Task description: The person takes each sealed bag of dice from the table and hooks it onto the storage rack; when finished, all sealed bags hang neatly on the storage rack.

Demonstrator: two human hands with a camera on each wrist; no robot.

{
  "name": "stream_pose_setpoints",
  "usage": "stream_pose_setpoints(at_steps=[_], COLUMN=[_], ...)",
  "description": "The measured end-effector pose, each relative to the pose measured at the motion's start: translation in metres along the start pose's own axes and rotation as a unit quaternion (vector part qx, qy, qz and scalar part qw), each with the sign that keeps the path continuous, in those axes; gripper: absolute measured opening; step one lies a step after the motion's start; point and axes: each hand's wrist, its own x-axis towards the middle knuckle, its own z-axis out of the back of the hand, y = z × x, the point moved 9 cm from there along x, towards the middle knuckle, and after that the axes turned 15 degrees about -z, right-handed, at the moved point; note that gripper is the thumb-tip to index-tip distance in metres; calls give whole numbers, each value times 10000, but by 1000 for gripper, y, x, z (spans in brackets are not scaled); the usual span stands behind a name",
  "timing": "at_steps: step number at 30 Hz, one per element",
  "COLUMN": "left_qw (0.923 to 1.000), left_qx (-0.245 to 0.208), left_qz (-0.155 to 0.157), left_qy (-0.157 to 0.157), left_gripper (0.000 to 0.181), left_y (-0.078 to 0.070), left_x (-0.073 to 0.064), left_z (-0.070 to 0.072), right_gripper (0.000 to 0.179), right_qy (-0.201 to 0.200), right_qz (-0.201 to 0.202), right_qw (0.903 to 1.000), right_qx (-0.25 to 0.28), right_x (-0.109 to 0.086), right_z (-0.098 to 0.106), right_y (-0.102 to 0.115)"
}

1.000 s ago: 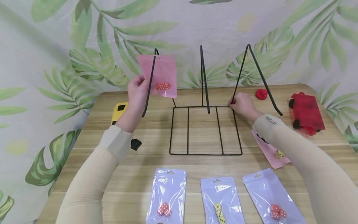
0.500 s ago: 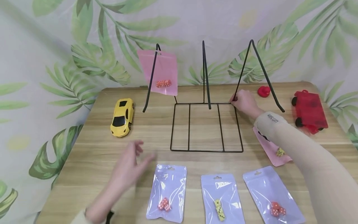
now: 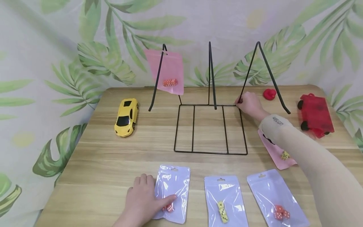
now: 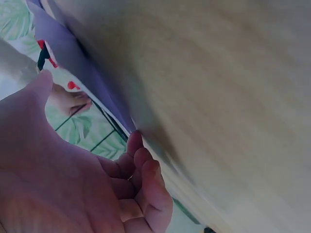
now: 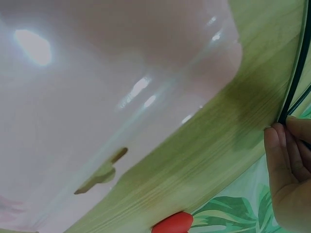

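Observation:
My left hand [image 3: 141, 198] is at the left edge of a lilac zip bag [image 3: 177, 176] with red dice in it. Its thumb stretches over the bag, apart from the fingers; the left wrist view shows the fingertips [image 4: 135, 141] by the bag's edge at the tabletop. With my right hand [image 3: 249, 103] I pinch the back right corner of a black wire display rack [image 3: 210, 153]. From the rack's left hook hangs a pink bag [image 3: 171, 67] holding a row of red dice. Two more lilac bags lie flat, one with yellow dice [image 3: 222, 212], one with red dice [image 3: 280, 212].
A yellow toy car [image 3: 126, 118] stands left of the rack. Another pink bag [image 3: 272, 154] lies partly under my right forearm. A red toy vehicle [image 3: 316, 114] and a small red object [image 3: 269, 94] are at the right. Behind the wooden table [image 3: 113, 164] hangs a leaf-print cloth [image 3: 22, 63].
My left hand has let go of the hanging pink bag and come down toward me to the left lilac bag. The right hand has kept its hold on the rack.

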Motion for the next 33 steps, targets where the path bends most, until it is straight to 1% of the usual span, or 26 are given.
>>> stream_pose_setpoints(at_steps=[3, 5, 7, 9, 11, 14, 16, 17, 18, 19, 20, 21, 22, 24, 26, 28, 29, 30, 31, 32, 33], left_qw=[9998, 9996, 9989, 9961, 9899, 9775, 9687, 9617, 9524, 9409, 9274, 9114, 8930, 8537, 8174, 7870, 7752, 7678, 7630, 7601, 7594], left_qx=[72, -30, -336, -864, -1402, -2065, -2381, -2600, -2864, -3150, -3438, -3726, -4027, -4555, -4946, -5268, -5378, -5441, -5474, -5490, -5489], left_qz=[-126, -205, -202, -77, 65, 290, 291, 273, 215, 105, -75, -296, -530, -1035, -1451, -1686, -1772, -1813, -1849, -1865, -1863], left_qy=[-106, -183, -253, -160, -174, -310, -645, -828, -1019, -1238, -1474, -1723, -1936, -2304, -2573, -2733, -2799, -2856, -2899, -2934, -2953], left_gripper=[96, 91, 82, 72, 61, 50, 47, 47, 46, 46, 44, 42, 38, 33, 31, 33, 34, 36, 36, 37, 37], left_y=[-5, -7, -5, -2, 4, 14, 18, 20, 21, 20, 18, 14, 10, 2, -5, -9, -10, -11, -11, -11, -11], left_x=[3, 5, 5, 6, 5, 4, 2, 2, 1, 1, 2, 3, 4, 8, 12, 18, 21, 24, 28, 30, 33], left_z=[0, 0, 1, 4, 10, 26, 39, 45, 51, 57, 65, 72, 80, 95, 111, 123, 128, 133, 137, 140, 142], right_gripper=[13, 12, 12, 12, 12, 13, 13, 13, 13, 13, 14, 14, 14, 14, 14, 14, 14, 14, 14, 14, 13], right_qy=[-29, -71, -84, -75, -55, -66, -65, -56, -47, -36, -29, -15, -9, -1, 9, 19, 26, 31, 28, 31, 34], right_qz=[5, 13, 57, 83, 102, 86, 82, 75, 66, 46, 20, 0, -22, -64, -92, -80, -82, -75, -69, -63, -58], right_qw=[10000, 10000, 9999, 9999, 9999, 9999, 9999, 10000, 10000, 10000, 10000, 10000, 10000, 10000, 10000, 10000, 10000, 10000, 10000, 10000, 10000], right_qx=[-24, -47, -56, -48, -27, 1, 11, 12, 11, -2, -9, -11, -16, -14, 3, -6, -10, -15, -16, -18, -14], right_x=[-1, -2, -2, -2, -2, -1, -1, -1, -1, -1, -1, -1, -2, -2, -2, -3, -3, -3, -3, -3, -2], right_z=[0, 1, 1, 1, 0, 0, 0, 0, 0, 0, 0, 0, 0, 0, 1, 0, 0, 0, 0, 0, 0], right_y=[-1, 0, 1, 1, 1, -1, -1, -2, -2, -3, -3, -4, -5, -6, -6, -5, -5, -4, -3, -2, -1])
